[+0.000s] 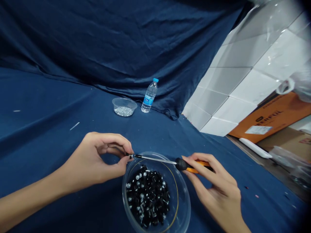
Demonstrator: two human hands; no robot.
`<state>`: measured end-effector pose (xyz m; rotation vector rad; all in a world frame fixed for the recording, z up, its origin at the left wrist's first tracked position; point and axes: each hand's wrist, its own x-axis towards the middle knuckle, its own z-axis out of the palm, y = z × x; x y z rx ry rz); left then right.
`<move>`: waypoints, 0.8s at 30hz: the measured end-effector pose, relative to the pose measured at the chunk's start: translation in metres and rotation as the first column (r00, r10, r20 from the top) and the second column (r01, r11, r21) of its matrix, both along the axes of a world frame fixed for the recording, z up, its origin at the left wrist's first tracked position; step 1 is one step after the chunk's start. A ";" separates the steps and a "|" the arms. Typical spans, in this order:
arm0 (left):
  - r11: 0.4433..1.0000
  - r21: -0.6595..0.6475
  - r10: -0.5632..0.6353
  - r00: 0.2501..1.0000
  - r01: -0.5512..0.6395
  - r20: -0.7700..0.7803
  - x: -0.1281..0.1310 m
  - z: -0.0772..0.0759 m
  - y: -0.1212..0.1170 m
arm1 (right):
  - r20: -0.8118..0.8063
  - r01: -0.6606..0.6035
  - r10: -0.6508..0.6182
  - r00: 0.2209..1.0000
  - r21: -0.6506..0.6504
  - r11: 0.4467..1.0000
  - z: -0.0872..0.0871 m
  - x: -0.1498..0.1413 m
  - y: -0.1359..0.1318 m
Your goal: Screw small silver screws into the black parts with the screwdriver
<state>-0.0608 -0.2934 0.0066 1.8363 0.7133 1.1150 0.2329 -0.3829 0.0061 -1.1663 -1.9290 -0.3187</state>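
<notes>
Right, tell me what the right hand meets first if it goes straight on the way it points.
The rim of the clear plastic bowl, though the right hand may pass above it; depth is unclear. Beyond lies the left hand.

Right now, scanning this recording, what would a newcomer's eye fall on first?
The hands draw the eye at bottom centre: the right hand holds an orange-handled screwdriver, its tip at the left hand's fingertips, above a clear bowl of small black parts. Farther back on the blue cloth, a water bottle stands beside a smaller clear bowl of silver bits.
</notes>
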 end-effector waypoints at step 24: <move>0.980 -0.199 -0.018 0.998 0.028 0.056 0.003 -0.006 0.000 | -0.017 0.007 -0.007 1.000 -0.009 1.000 0.000 0.000 -0.001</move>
